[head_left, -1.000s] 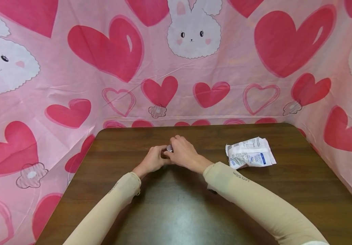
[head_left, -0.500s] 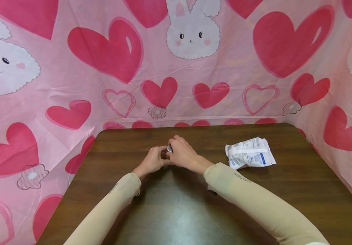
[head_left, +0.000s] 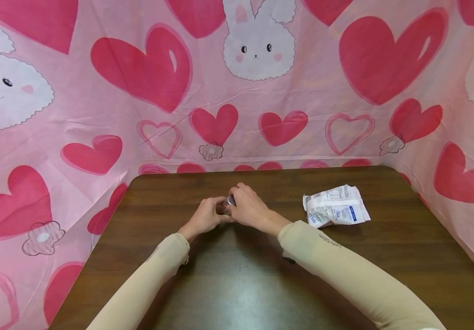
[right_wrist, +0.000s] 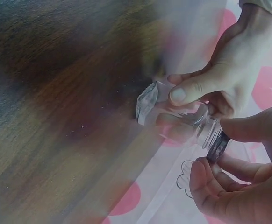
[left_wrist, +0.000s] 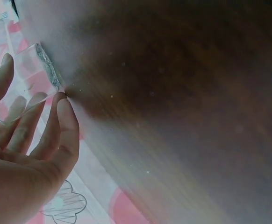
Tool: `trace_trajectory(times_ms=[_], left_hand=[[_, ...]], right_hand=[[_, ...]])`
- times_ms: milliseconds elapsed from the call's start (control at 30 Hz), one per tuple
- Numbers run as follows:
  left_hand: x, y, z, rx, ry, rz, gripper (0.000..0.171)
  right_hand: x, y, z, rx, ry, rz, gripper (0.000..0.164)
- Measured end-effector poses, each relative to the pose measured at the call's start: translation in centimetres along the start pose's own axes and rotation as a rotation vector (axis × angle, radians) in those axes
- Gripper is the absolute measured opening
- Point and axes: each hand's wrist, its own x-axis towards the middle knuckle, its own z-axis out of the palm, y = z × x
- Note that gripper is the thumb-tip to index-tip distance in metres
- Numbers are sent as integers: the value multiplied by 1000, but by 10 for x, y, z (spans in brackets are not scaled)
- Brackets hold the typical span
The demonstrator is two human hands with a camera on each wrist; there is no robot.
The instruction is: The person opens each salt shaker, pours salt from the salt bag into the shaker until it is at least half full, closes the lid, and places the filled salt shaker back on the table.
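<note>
A small clear jar [right_wrist: 147, 103] stands on the table between both hands. My left hand [head_left: 208, 215] holds its transparent body, thumb on one side and fingers on the other, as the left wrist view also shows with the jar [left_wrist: 41, 63]. At the threaded neck, my right hand [head_left: 251, 206] pinches a dark-rimmed lid [right_wrist: 218, 148] between thumb and fingers. From the head, only the lid's silvery top [head_left: 231, 200] and a little of the jar show past the fingers. Screw threads are visible beside the lid in the right wrist view.
A crumpled white printed packet [head_left: 336, 206] lies on the brown wooden table [head_left: 237, 275] to the right of the hands. A pink cloth [head_left: 245, 96] with hearts and rabbits hangs behind the table and along its sides.
My right hand has shifted very slightly to the right, and the lid's silvery top now shows at a different tilt. The left hand keeps its hold and the packet stays put.
</note>
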Motion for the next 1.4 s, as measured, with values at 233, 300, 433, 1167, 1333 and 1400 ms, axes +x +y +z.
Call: trace_trajectory(times_ms=[233,300,433,1167,1333,1400], left_hand=[[-1,1,-1,31,14,16,41],[0,2,-1,37,17,18,42],[0,3,-1,45,21,6,43],[-1,1,3,75,58,19,42],[-2,2,3,80,57,8,44],[-3,3,2,81,62,2,46]], right_hand=[[-4,5,-3,-2,2,12,28],[-5,6,-5,-10,2,10,28],[-9,9,-9,-18,7,2,28],[-26,26,-12,37,28,49,33],[-29,28,-8,47,24,50,32],[-30,28,-6,54,20,50,31]])
